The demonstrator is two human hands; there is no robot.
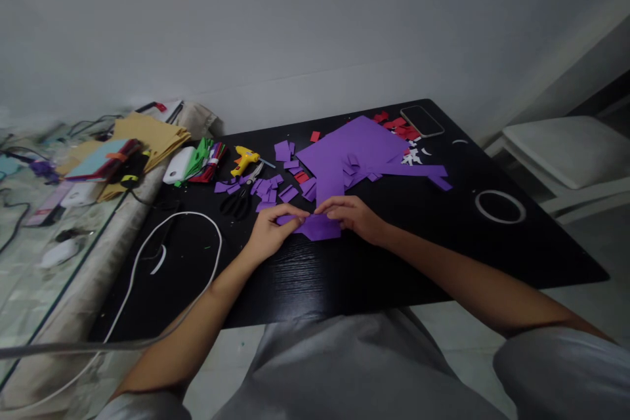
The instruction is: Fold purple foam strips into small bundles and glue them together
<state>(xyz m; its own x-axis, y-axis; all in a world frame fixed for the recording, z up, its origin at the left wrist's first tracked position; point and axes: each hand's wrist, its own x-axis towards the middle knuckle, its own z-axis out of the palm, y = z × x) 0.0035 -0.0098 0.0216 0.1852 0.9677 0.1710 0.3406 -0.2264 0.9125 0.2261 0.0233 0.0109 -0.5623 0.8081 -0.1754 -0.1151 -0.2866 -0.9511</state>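
My left hand [274, 231] and my right hand [358, 218] meet over the near part of the black table, with thumbs and forefingers pinched. Between them is a piece of purple paper [322, 230], whose lower part shows beneath the fingers; the exact edge they grip is too small to make out. Just beyond my right hand, a purple strip [329, 185] runs toward a large purple sheet [361, 141]. Many small purple cut pieces [268, 190] lie left of it. Black-handled scissors [237, 202] rest near a yellow glue gun [245, 160].
Red scraps [396, 123], white scraps [412, 156] and a phone [422, 121] lie at the back right, a tape-like ring [500, 207] nearer. A white cable [183, 215] loops at left. Green and red bundles [204, 161] sit back left. A white chair [566, 144] stands right.
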